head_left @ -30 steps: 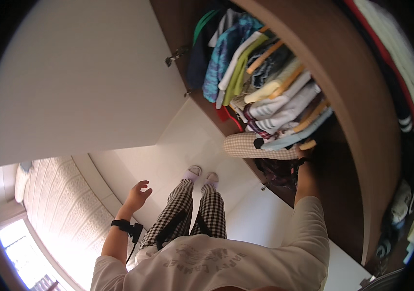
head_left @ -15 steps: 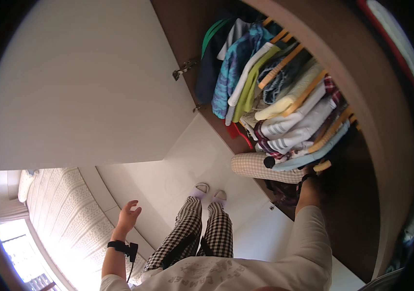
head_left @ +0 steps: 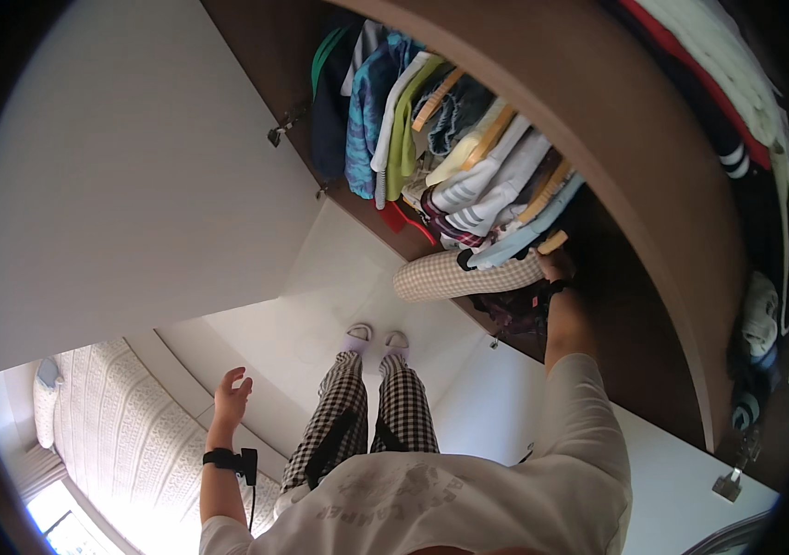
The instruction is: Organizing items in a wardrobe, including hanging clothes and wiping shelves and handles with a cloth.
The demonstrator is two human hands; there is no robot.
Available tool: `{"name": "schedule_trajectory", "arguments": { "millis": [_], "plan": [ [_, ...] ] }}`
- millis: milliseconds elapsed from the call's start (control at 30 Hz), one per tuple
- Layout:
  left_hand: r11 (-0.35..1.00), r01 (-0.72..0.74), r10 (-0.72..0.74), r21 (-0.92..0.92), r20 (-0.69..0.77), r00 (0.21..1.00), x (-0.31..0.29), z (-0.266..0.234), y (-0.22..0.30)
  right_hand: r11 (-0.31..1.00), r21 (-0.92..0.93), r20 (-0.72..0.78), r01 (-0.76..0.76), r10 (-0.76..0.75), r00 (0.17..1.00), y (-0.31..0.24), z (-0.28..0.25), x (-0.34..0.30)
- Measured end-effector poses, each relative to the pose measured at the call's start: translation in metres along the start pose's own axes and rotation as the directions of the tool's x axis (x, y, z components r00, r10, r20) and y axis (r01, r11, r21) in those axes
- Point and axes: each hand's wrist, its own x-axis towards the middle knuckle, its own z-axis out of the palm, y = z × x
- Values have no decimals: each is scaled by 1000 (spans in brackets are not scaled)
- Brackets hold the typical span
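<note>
My right hand point(head_left: 556, 265) reaches into the brown wardrobe, beside the end of a wooden hanger point(head_left: 552, 242) and a light blue garment point(head_left: 528, 231). It is close against the inner end of a beige checked, bolster-like roll point(head_left: 468, 276). Its fingers are mostly hidden, so I cannot see what they grip. Dark folded cloth point(head_left: 513, 310) lies below the roll. Out over the floor, my left hand point(head_left: 232, 396) hangs free, fingers loosely bent and apart, holding nothing. Both wrists wear black bands.
Several garments on wooden hangers fill the wardrobe, among them a blue patterned jacket point(head_left: 374, 116). A red plastic thing point(head_left: 399, 220) lies near its front edge. The white door point(head_left: 154, 185) stands open at left; a bed point(head_left: 117, 407) is behind it. More clothes point(head_left: 759, 185) hang at far right.
The view has swung, so the wardrobe's contents appear farther left and more of the right compartment shows. My right hand stays by the roll and hanger; my left remains free.
</note>
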Motion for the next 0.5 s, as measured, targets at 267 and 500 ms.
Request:
{"name": "schedule_trajectory", "arguments": {
  "millis": [267, 500],
  "plan": [
    [991, -104, 96, 82, 100, 990, 7, 24, -5, 934, -36, -429, 355, -336, 839, 109, 42, 78],
    [992, -34, 33, 124, 5, 999, -17, 2, -23, 976, 14, -286, 216, -203, 937, 75, 54, 68]
  ]
}}
